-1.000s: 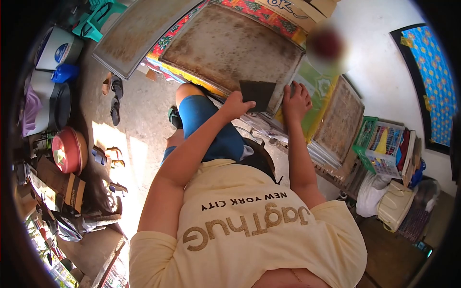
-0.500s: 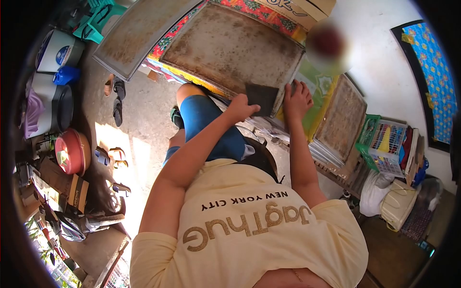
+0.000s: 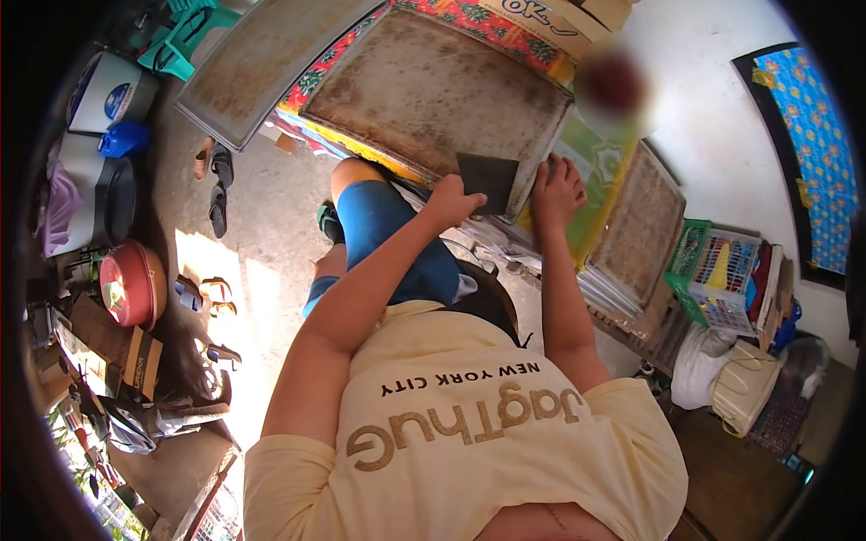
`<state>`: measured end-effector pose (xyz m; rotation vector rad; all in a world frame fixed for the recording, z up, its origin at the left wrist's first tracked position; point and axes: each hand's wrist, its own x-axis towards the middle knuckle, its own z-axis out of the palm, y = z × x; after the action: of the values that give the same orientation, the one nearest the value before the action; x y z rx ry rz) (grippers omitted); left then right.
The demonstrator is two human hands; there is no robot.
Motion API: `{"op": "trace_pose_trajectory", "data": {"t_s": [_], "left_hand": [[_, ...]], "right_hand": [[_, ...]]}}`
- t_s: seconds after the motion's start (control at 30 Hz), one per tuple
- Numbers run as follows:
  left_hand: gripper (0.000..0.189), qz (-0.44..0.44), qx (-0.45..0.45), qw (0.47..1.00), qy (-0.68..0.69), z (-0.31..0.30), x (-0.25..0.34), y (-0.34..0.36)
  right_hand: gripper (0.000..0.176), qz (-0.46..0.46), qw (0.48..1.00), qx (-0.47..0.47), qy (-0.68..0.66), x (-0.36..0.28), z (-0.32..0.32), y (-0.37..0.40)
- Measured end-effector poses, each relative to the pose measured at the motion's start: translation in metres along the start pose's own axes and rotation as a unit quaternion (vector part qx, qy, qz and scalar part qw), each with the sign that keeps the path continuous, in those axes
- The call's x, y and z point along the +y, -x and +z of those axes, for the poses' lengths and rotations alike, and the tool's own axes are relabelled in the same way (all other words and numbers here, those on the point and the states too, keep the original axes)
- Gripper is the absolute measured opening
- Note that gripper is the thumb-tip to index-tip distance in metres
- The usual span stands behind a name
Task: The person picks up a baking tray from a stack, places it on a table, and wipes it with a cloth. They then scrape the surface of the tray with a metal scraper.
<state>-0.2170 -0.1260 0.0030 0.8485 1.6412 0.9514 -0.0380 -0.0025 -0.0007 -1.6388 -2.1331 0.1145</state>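
A large flat metal tray (image 3: 433, 86), brown with stains, lies in front of me on a patterned cloth. My left hand (image 3: 451, 203) is at its near edge, thumb and fingers closed on a thin dark squarish plate (image 3: 488, 183) that rests flat over the tray's near right corner. Just beyond the tray's right rim, my right hand (image 3: 557, 194) lies on the green and yellow covering (image 3: 600, 167). Its fingers are loosely bent and somewhat apart, with the thumb side right at the rim.
Another stained tray (image 3: 271, 72) lies to the left. A stack of trays (image 3: 639, 230) stands at right, near plastic baskets (image 3: 722, 270). A cardboard box (image 3: 550, 22) sits at the back. Slippers (image 3: 218, 207) and a red tub (image 3: 131, 284) are on the floor at left.
The dark plate and my left hand have shifted very slightly left and toward the tray's far side. My right hand stays by the rim, and the view has moved a little.
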Motion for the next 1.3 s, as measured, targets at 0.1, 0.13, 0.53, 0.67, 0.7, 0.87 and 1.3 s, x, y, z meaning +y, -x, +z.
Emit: {"op": "trace_pose_trajectory", "data": {"t_s": [0.1, 0.13, 0.53, 0.67, 0.7, 0.87, 1.3], "left_hand": [[0.027, 0.012, -0.006, 1.0, 0.023, 0.0, 0.024, 0.02], [0.028, 0.016, -0.007, 1.0, 0.011, 0.004, 0.022, 0.018], [0.033, 0.017, -0.017, 0.999, -0.026, 0.015, 0.015, 0.008], [0.031, 0.05, 0.009, 0.997, -0.052, 0.003, 0.021, 0.009], [0.03, 0.063, 0.012, 0.996, -0.066, 0.0, 0.022, 0.009], [0.031, 0.031, 0.015, 0.999, -0.02, 0.001, 0.026, 0.012], [0.035, -0.021, -0.041, 0.997, -0.066, -0.011, 0.028, 0.001]], "right_hand": [[0.041, 0.006, 1.0, -0.006, -0.007, 0.0, 0.0, 0.001], [0.041, 0.007, 1.0, -0.006, -0.009, 0.0, 0.001, 0.001], [0.04, 0.011, 1.0, -0.01, 0.003, -0.002, -0.001, 0.001], [0.04, 0.002, 1.0, 0.001, -0.005, -0.002, -0.002, 0.002], [0.039, 0.002, 1.0, 0.001, -0.006, -0.001, 0.0, 0.002], [0.039, 0.002, 1.0, -0.001, -0.006, -0.002, -0.001, 0.001], [0.038, -0.004, 1.0, 0.004, 0.005, -0.002, 0.0, 0.001]]}}
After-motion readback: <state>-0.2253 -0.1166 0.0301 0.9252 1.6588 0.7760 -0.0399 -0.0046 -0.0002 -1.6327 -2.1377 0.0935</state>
